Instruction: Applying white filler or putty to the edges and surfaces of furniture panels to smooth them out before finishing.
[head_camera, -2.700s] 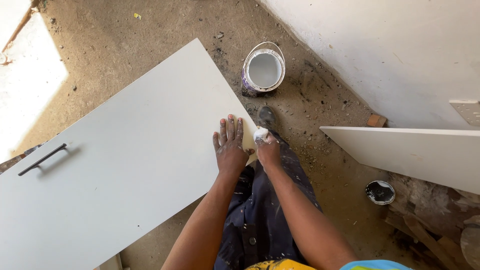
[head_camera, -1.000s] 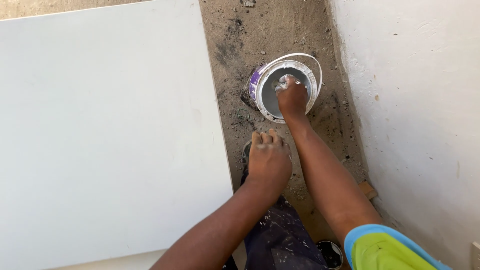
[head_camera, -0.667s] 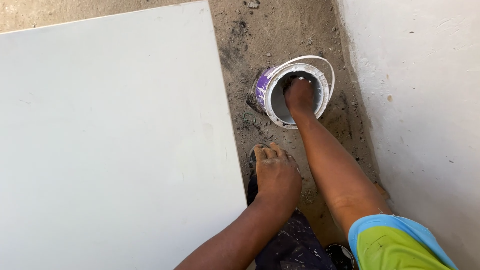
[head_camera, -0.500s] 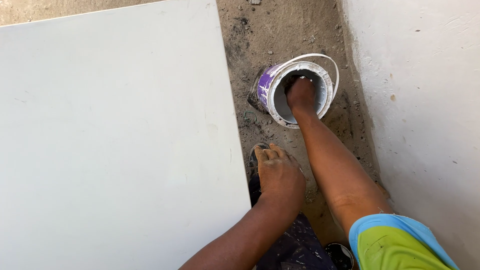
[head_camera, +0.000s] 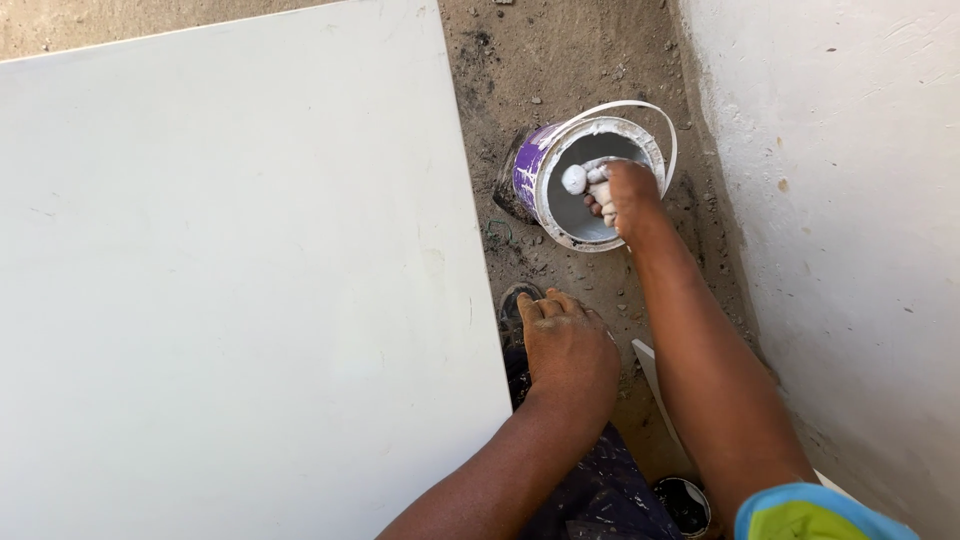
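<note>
Here, right hand (head_camera: 625, 190) clutches one white putty lump (head_camera: 574, 179) over one bucket (head_camera: 585, 180); left hand's (head_camera: 568, 348) fingers rest flat, empty.

Small round purple-sided paint bucket (head_camera: 590, 180): stood open on the dirt floor, tilted a little, white-smeared rim, thin white bail handle hanging behind, grey-white paint inside. White paint-soaked wad (head_camera: 575, 179): small, rounded, lay over the bucket's mouth.

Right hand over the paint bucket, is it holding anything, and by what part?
The right hand pinches a white, paint-coated lump at its fingertips, over the bucket. What the lump is cannot be told.
</note>
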